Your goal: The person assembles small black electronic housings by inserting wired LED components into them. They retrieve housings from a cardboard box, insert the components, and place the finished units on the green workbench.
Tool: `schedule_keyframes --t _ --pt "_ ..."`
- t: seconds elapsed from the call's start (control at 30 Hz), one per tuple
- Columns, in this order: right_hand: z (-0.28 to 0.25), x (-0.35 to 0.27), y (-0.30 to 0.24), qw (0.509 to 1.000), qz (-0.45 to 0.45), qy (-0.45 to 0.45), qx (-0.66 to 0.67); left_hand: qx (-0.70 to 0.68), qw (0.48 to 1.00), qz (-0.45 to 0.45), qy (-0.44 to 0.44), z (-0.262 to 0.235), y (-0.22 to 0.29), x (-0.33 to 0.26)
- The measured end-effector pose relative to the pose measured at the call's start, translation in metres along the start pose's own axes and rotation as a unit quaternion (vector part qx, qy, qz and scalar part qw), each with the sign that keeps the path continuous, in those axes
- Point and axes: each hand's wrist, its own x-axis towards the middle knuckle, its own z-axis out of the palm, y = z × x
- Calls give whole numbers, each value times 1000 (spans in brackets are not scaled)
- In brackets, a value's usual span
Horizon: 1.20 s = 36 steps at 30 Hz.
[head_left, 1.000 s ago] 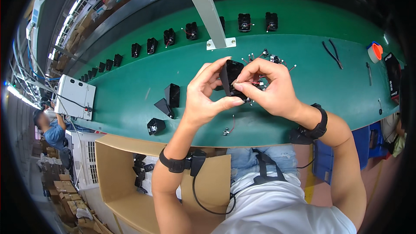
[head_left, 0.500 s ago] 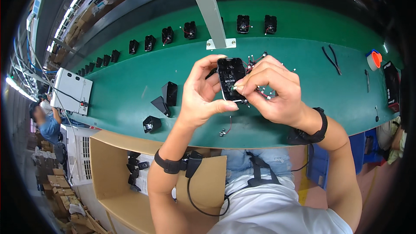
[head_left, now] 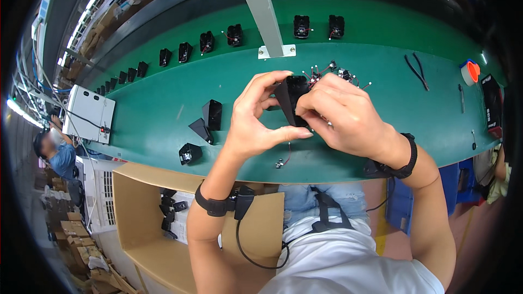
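Head camera view: a bare left hand (head_left: 253, 114), curved in a half-open C, grips a hollow, black, wedge-sided housing (head_left: 287, 103), apparently plastic, tilted above a long green desk (head_left: 338, 160). Its fingers bracket the housing's far end, its thumb the near one. At the housing's right, open side, a bare right hand (head_left: 340, 106) bunches thumb and fingers close together; whether anything is pinched there cannot be told.

The shell looks light and stiff, its smooth outer walls perhaps a little slippery; the outer ends appear the safest hold, clear of the cavity.

Nearer the person than the housing lies a small, pale-and-dark part with a thin red wire (head_left: 280, 163). Well to the housing's left rest three loose, black, angular shells (head_left: 214, 114). Just beyond it, to the right, sprawls a tangle of small, white-tipped connectors on thin wires (head_left: 344, 72), likely limp and fragile, best taken by the plug bodies. Farther right lie dark-handled pliers (head_left: 418, 73); farthest beyond the housing runs a row of similar black units (head_left: 235, 35).
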Motion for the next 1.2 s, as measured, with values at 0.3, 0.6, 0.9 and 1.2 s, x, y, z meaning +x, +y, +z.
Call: schedule_keyframes --t 0.3,0.6,0.9,1.2 --pt "-2 -2 10 989 70 -48 117 -45 997 -27 55 -5 -5 1" --pt "5 -3 18 952 185 -65 235 111 986 38 121 2 0 0" --pt "17 -12 42 842 256 -86 466 245 955 73 153 11 7 -4" --pt "33 -19 35 748 301 -68 588 234 950 118 172 7 -2 -7"
